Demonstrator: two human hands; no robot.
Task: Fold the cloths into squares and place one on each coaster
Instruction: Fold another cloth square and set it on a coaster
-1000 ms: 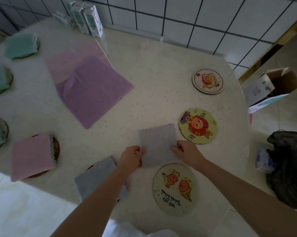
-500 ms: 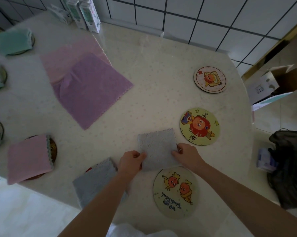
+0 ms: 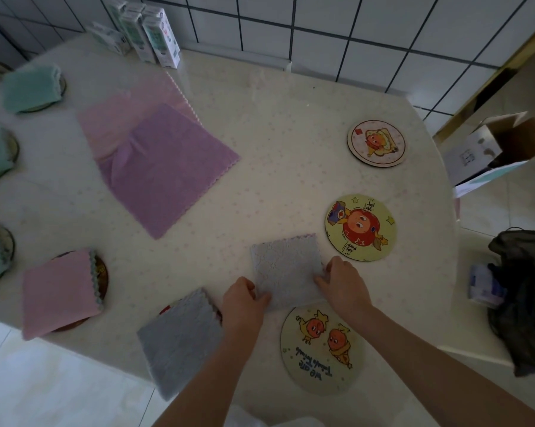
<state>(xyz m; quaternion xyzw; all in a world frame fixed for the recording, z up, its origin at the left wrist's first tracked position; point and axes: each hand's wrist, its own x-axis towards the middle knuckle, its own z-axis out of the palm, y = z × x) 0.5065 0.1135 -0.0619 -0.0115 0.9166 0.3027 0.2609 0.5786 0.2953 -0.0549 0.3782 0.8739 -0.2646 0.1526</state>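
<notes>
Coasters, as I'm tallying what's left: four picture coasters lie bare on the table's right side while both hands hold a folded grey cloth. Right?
No. The head view shows three bare, not four: the far coaster, the middle coaster and the near coaster. The rest stands: the left hand and the right hand hold the folded grey cloth.

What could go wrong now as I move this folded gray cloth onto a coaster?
1. Your left hand and right hand pinch the folded gray cloth only at its near corners, so the layers may fall open when lifted.
2. The other gray cloth hangs over the edge of the table beside your left forearm; a sweep toward the two-character coaster might knock it off.
</notes>
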